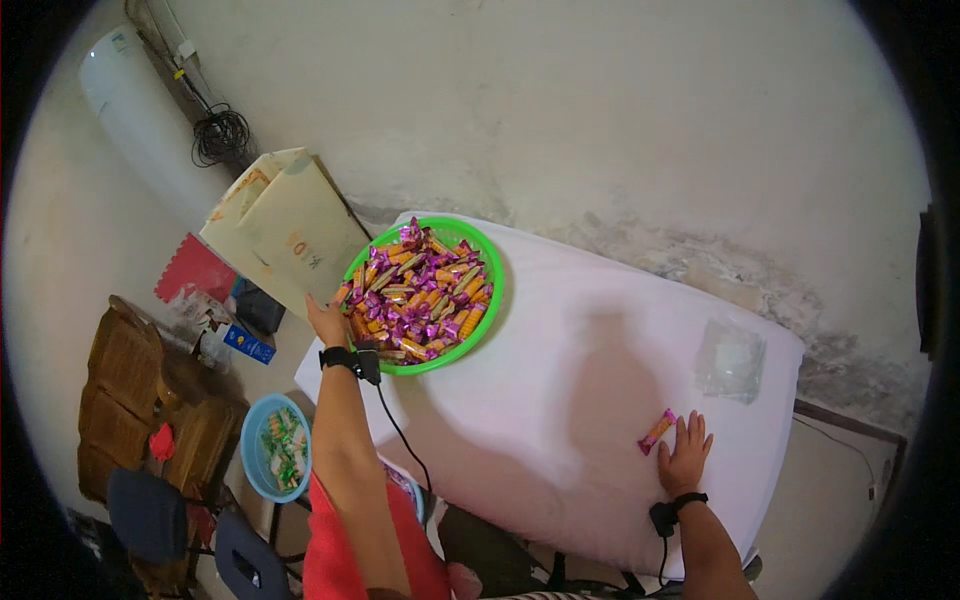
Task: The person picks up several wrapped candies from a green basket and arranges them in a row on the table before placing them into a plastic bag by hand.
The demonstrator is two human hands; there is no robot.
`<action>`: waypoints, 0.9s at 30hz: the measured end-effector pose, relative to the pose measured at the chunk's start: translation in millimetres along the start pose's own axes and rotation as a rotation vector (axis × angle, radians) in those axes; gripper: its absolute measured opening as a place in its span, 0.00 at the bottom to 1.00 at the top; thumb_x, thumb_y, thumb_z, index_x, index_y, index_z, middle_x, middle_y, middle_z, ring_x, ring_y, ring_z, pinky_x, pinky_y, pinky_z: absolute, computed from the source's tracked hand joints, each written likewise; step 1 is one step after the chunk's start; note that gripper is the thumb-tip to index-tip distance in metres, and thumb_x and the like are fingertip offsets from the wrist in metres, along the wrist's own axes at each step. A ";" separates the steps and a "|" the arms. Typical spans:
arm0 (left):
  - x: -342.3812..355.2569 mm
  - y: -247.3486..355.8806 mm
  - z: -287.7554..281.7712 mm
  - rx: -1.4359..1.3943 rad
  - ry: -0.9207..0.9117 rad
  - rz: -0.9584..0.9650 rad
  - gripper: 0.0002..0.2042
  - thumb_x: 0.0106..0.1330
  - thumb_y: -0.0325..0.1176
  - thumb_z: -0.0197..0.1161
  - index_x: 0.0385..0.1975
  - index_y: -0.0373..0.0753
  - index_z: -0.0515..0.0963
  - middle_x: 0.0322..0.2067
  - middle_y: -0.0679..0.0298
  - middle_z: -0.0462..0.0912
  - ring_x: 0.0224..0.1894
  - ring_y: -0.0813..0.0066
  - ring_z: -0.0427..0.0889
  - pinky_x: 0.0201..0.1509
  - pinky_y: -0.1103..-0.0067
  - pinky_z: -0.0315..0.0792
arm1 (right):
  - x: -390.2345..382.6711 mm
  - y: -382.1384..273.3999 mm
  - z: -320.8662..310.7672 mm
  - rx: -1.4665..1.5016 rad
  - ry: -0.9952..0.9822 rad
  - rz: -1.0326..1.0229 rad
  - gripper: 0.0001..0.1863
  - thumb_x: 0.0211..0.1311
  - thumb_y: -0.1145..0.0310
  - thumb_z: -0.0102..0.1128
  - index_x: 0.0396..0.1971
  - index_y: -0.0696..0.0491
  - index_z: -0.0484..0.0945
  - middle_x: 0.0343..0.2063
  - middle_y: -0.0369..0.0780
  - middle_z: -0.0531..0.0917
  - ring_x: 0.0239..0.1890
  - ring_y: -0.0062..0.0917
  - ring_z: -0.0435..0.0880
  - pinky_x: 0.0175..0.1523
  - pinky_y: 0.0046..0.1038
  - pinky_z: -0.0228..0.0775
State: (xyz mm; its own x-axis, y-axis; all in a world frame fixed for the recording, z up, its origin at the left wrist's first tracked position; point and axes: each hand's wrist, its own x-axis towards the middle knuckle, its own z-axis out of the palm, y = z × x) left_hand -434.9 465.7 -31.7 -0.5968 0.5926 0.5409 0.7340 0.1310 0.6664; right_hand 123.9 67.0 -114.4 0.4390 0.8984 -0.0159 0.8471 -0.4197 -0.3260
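At the left end of the white-covered table, my left hand (328,324) is at the rim of a round green basin (494,262). Its fingers are closed around a wrapped snack stick (342,293) that lies across the rim; the grip is partly hidden. Many snack sticks in purple and orange wrappers (425,290) fill the basin. Toward the table's right end, my right hand (684,458) rests on the cloth, fingers spread and holding nothing. A single wrapped snack stick (657,431) lies just left of it, close to the thumb.
A clear plastic bag (731,360) lies on the white table (540,420) at the far right. A cardboard box (300,225) stands beyond the basin. Left of the table are a blue basin (249,450) with green-wrapped pieces, dark chairs (148,512) and a brown wooden seat (125,400).
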 end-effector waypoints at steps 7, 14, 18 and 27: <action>-13.8 14.4 -5.6 0.016 -0.229 -0.112 0.08 0.58 0.31 0.64 0.33 0.34 0.82 0.29 0.58 0.84 0.32 0.67 0.82 0.39 0.74 0.74 | -5.2 7.6 0.3 0.001 0.030 -0.015 0.32 0.54 0.61 0.58 0.60 0.56 0.64 0.67 0.48 0.55 0.71 0.42 0.48 0.69 0.56 0.35; -62.3 37.8 -69.9 -0.365 -0.128 0.018 0.10 0.63 0.30 0.60 0.40 0.33 0.79 0.34 0.59 0.83 0.36 0.70 0.80 0.42 0.75 0.73 | -3.2 -5.6 -10.2 0.053 -0.010 0.003 0.33 0.55 0.61 0.58 0.61 0.57 0.63 0.67 0.48 0.55 0.71 0.42 0.47 0.69 0.55 0.34; -189.8 59.9 -90.8 -0.561 -0.602 0.019 0.13 0.65 0.25 0.58 0.49 0.35 0.76 0.41 0.66 0.81 0.40 0.78 0.78 0.43 0.82 0.72 | -3.9 -4.5 -11.3 0.025 0.024 -0.044 0.33 0.57 0.60 0.57 0.61 0.57 0.63 0.67 0.47 0.55 0.71 0.42 0.47 0.69 0.55 0.34; -327.8 139.9 -95.4 -0.920 -1.214 0.012 0.13 0.65 0.30 0.60 0.49 0.40 0.76 0.49 0.64 0.77 0.47 0.76 0.76 0.50 0.82 0.70 | -1.5 -7.5 -10.3 -0.009 -0.053 0.001 0.32 0.59 0.58 0.56 0.62 0.56 0.63 0.68 0.46 0.53 0.71 0.40 0.45 0.69 0.54 0.37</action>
State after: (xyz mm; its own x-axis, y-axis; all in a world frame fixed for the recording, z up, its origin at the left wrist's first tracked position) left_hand -167.5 213.9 -66.8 0.3632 0.9241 0.1188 0.0123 -0.1322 0.9911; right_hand 120.0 67.5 -102.2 0.4236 0.9034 -0.0663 0.8496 -0.4216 -0.3170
